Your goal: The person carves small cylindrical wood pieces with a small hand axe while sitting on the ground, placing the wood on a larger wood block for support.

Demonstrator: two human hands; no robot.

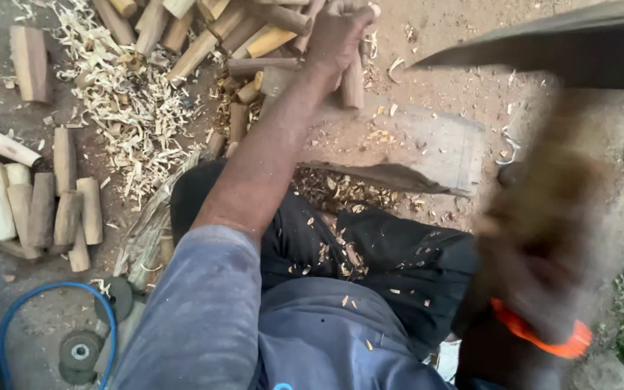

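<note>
The left hand (337, 32) reaches out at twelve o'clock with its fingers curled around a short wooden stick (353, 81) at the edge of the stick pile (204, 32), the arm stretched nearly straight from the grey sleeve. The right hand (536, 238) at four o'clock is a blur; its grip cannot be told, though a dark blade (543, 47) sweeps above it toward two o'clock. Wood shavings (131, 108) lie at ten o'clock.

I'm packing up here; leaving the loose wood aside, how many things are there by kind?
Stick in left hand: 1
Long blade: 1
Blue hose: 1
Grinding discs: 2 plain, perhaps another beneath
Total: 5
</note>
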